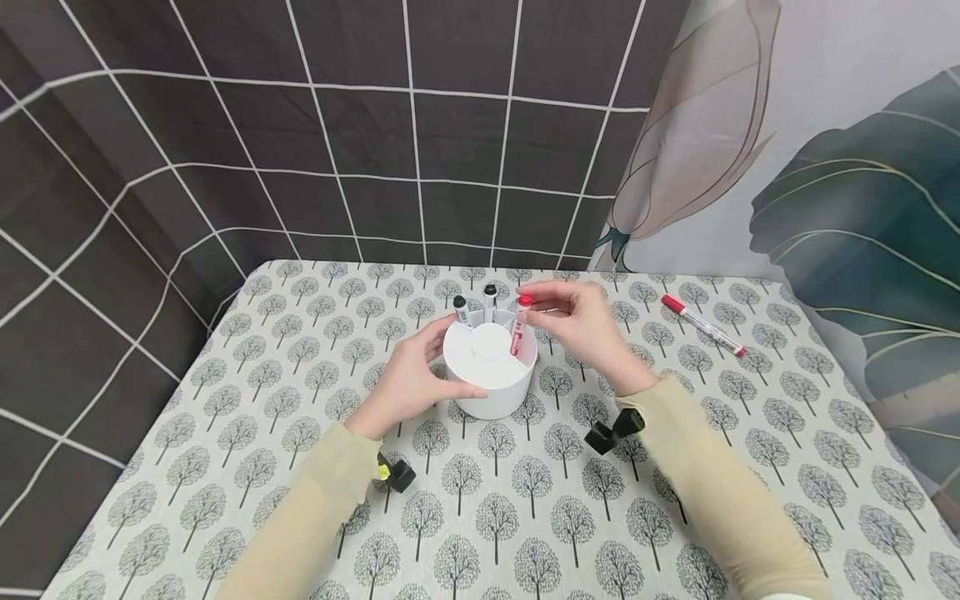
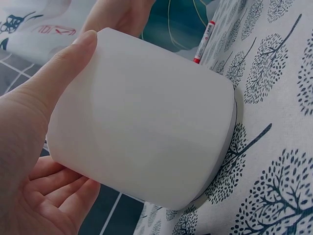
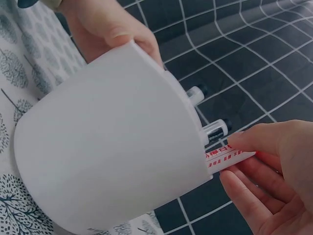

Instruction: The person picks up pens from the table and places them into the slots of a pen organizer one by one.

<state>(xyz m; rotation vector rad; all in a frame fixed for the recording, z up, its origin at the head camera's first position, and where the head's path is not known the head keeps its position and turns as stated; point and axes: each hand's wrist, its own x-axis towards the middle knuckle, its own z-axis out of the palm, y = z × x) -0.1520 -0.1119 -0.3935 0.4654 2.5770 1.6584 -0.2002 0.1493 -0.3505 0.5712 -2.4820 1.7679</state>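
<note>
Left hand wraps the white holder, steadying it on the desk; right hand fingers pinch the red marker (upright, half-seated in its slot).

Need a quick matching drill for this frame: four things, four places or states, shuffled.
Things:
1. left hand
2. right hand
3. second red marker
4. two black-capped markers

Places or states:
A. lying on the tablecloth, at the right
B. standing in the holder's far side
C. grips the white holder's side
D. pinches a red-capped marker at the holder's rim

Pairs: 1-C, 2-D, 3-A, 4-B
</note>
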